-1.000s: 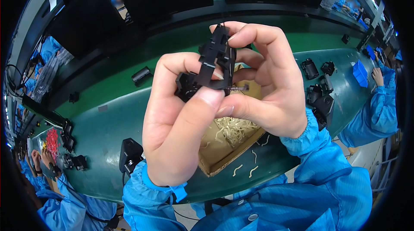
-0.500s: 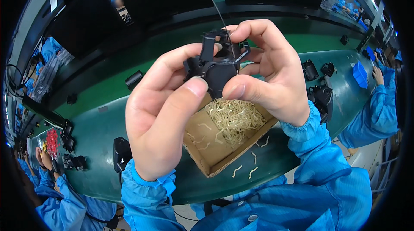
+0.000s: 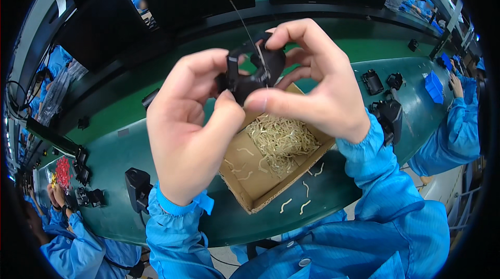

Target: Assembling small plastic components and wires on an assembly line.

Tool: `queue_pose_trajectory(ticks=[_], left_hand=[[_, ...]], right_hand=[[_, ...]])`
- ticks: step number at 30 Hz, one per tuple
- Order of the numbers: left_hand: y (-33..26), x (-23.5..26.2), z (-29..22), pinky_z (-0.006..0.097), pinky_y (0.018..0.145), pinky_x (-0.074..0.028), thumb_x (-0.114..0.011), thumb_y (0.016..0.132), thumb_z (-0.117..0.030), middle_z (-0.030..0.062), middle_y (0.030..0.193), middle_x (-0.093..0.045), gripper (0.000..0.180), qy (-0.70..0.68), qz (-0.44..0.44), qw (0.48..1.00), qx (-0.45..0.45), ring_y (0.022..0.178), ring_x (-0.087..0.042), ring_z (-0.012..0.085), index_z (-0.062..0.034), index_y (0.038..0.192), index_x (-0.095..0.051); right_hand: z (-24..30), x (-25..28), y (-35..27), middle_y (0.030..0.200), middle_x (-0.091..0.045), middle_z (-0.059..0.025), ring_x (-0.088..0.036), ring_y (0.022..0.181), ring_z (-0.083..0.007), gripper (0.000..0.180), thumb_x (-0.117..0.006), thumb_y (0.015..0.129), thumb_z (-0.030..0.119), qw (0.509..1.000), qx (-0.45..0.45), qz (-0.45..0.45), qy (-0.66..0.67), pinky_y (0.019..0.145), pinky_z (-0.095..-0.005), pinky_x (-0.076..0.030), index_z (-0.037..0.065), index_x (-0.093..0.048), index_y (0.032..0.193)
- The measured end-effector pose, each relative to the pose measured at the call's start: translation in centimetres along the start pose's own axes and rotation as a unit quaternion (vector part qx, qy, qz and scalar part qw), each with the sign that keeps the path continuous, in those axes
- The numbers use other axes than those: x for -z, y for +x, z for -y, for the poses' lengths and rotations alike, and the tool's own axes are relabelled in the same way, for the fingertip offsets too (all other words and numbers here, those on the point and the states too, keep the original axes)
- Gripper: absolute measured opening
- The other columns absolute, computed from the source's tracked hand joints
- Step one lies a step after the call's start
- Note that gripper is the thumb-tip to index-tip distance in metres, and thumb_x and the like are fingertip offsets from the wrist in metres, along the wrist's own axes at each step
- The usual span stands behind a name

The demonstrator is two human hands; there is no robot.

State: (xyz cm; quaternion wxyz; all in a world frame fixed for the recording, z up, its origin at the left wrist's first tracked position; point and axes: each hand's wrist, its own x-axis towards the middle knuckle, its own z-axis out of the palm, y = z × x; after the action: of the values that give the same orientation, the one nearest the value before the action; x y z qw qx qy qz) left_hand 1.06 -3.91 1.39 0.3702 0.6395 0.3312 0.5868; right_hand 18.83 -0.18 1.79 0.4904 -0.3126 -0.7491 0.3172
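Note:
Between both hands I hold a black plastic housing part (image 3: 245,87), raised above the table. A thin dark cable (image 3: 242,21) with a gold-coloured tip sticks up from it. My left hand (image 3: 195,123) grips its left side, thumb at the lower edge and fingers behind. My right hand (image 3: 317,86) pinches its right side with the thumb in front and index finger on top. Motion blurs the part, so its details are hard to make out. Below it stands an open cardboard box (image 3: 252,195) with a heap of pale, crinkled strips (image 3: 281,143).
Several pale strips lie on the green table (image 3: 229,229) beside the box. Black parts (image 3: 388,117) stand at the right, near a blue tray (image 3: 434,89). Another black part (image 3: 138,188) is left of my forearm. Co-workers' hands (image 3: 56,194) are at far left, near red pieces (image 3: 63,171).
Both hands have shifted slightly left and the black housing has turned, its cable now leaning further left. Both hands keep hold of it.

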Motion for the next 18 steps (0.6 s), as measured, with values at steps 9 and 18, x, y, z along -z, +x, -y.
queue_pose_trajectory(ticks=[9,18], left_hand=[[0.7,1.5,-0.5,0.03,0.091,-0.037,-0.051,0.082,-0.012,0.0147,0.118,-0.055,0.039,-0.086,-0.062,0.994,0.023,0.109,-0.049,0.0191,0.0031,0.117,-0.051],[1.6,2.3,0.5,0.028,0.085,-0.039,-0.051,0.083,-0.011,0.0123,0.104,-0.061,0.027,-0.135,-0.012,0.99,0.033,0.098,-0.054,0.0167,0.0021,0.105,-0.056]], right_hand=[[-10.9,2.3,4.6,0.092,-0.065,-0.0151,-0.063,0.081,-0.0236,0.053,-0.069,0.076,0.045,0.979,-0.084,-0.022,-0.185,0.074,-0.0333,-0.05,0.0,-0.062,0.102],[-16.0,6.5,5.0,0.115,-0.053,-0.0176,-0.052,0.109,-0.0309,0.04,-0.059,0.074,0.005,0.933,-0.049,-0.066,-0.35,0.094,-0.0369,-0.042,0.005,-0.056,0.114]])
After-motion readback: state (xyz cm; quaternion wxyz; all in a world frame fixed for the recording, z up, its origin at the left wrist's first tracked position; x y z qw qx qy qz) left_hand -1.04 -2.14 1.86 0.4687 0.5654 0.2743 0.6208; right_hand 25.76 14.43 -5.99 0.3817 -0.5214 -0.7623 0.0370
